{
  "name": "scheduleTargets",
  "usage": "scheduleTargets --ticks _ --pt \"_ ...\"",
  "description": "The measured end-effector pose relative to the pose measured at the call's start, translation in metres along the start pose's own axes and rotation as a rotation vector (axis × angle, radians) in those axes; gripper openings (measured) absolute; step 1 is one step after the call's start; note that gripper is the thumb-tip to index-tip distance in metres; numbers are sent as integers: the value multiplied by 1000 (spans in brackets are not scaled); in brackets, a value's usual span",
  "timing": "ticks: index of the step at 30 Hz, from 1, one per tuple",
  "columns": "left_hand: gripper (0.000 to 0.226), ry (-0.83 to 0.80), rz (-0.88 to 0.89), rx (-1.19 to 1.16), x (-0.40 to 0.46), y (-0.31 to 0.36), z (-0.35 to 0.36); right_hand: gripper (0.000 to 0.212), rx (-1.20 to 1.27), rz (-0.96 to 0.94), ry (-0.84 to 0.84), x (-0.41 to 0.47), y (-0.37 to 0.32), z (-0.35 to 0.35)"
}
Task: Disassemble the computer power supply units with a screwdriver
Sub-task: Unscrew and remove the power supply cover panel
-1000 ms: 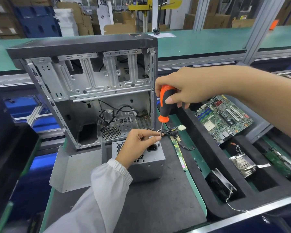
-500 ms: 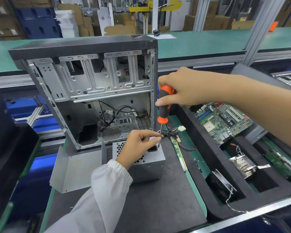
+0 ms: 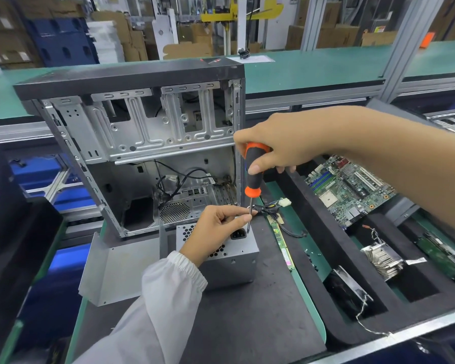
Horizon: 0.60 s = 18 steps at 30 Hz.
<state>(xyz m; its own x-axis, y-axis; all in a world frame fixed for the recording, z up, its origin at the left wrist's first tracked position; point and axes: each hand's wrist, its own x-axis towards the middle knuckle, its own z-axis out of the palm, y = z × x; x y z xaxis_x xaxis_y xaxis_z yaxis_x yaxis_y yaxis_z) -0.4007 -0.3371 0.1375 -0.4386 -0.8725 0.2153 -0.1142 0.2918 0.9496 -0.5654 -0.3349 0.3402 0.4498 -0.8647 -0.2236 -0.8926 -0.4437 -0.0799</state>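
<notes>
- My right hand (image 3: 281, 145) is curled round the orange-and-black handle of the screwdriver (image 3: 253, 177), thumb pressed on the grip, holding it upright.
- The shaft runs straight down, and its tip meets the top face of the PSU (image 3: 237, 256) at the far right corner, beside the black power socket.
- My left hand (image 3: 216, 232) rests on top of the PSU; thumb and forefinger pinch the shaft just above the tip, and the other fingers are curled over the vented top.
- My left arm is in a white sleeve (image 3: 163, 298) with an elastic cuff; my right forearm is bare.
- The PSU is a grey metal box standing on the dark mat (image 3: 247, 324) that covers the tabletop, just in front of the open case (image 3: 132, 143).
- The case stands upright, side panel off, with loose black cables inside.
- A bent metal plate (image 3: 116, 266) lies left of the PSU, touching the case's foot.
- A bundle of wires with a white plug (image 3: 284, 202) lies right of the shaft, next to a green RAM stick (image 3: 281, 243).
- To the right, a black foam tray (image 3: 313, 224) holds a motherboard (image 3: 350, 190), a heatsink (image 3: 381, 261), a fan (image 3: 350, 292) and another green board (image 3: 444, 256), each in its own compartment.
</notes>
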Motion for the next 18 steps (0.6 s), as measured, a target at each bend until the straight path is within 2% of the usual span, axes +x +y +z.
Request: scheduleTargets --ticks 2,6,9,13,14,16,18 --pt "16 -11 -2 -2 0 1 0 15 11 -42 -46 -1 -1 -3" --pt "15 -22 4 -8 1 0 0 29 25 -154 -132 2 -12 -8" --pt "12 -18 18 2 0 0 0 24 89 -139 -153 4 -14 -11" --pt "12 -11 -6 -2 0 0 1 71 -35 112 22 6 -19 -9" --pt "12 -15 -11 -1 0 0 2 75 -105 153 40 7 -20 -7" --pt "12 -21 -14 7 0 0 1 68 -194 143 63 11 -21 -4" --pt "13 -37 -10 20 1 0 2 50 -226 76 20 11 -22 -7"
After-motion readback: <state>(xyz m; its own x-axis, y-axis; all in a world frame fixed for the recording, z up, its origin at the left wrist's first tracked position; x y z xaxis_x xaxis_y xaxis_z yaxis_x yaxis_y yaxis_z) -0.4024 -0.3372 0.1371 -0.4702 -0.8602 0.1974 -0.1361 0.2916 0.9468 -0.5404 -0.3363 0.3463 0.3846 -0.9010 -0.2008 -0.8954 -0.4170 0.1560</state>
